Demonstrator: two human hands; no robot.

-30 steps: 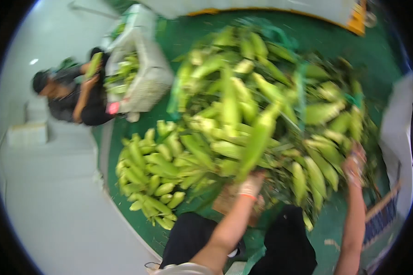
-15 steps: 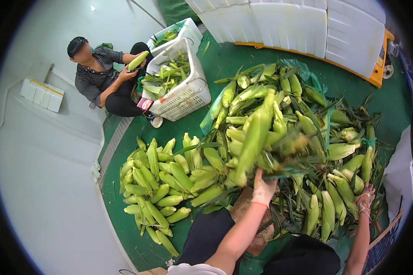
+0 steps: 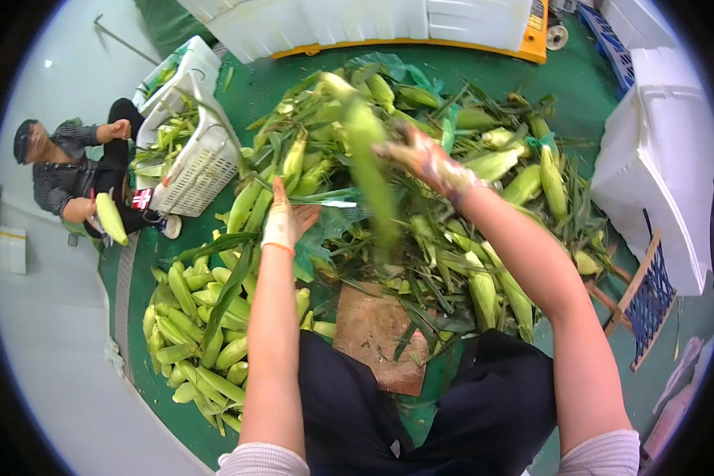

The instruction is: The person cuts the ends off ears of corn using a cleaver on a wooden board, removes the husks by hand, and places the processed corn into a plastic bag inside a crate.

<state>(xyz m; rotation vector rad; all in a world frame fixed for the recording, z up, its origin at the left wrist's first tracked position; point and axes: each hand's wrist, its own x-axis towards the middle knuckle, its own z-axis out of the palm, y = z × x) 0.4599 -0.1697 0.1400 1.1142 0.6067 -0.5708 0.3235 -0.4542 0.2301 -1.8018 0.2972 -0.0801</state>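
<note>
My left hand (image 3: 288, 222), in a thin pale glove with an orange cuff, is raised with fingers stretched out and nothing gripped. Behind it lie green plastic (image 3: 317, 246) and a heap of unhusked corn (image 3: 293, 159). My right hand (image 3: 432, 163), in a stained glove, reaches in from the right with fingers spread. A motion-blurred ear of corn (image 3: 365, 151) is in the air between my hands, close to the right fingertips; whether they touch it I cannot tell. At the lower left is a pile of trimmed green ears (image 3: 206, 333).
A brown board (image 3: 377, 341) lies between my knees. Loose leaves and more corn (image 3: 484, 293) spread to the right. A co-worker (image 3: 71, 166) sits far left, holding an ear, beside white crates (image 3: 202, 170). White foam boxes (image 3: 650, 174) and a folding stool (image 3: 642, 301) stand right.
The view has swung right. My right hand has left the right-hand corn and come to the middle; my left hand is now empty. The co-worker's ear is lower.
</note>
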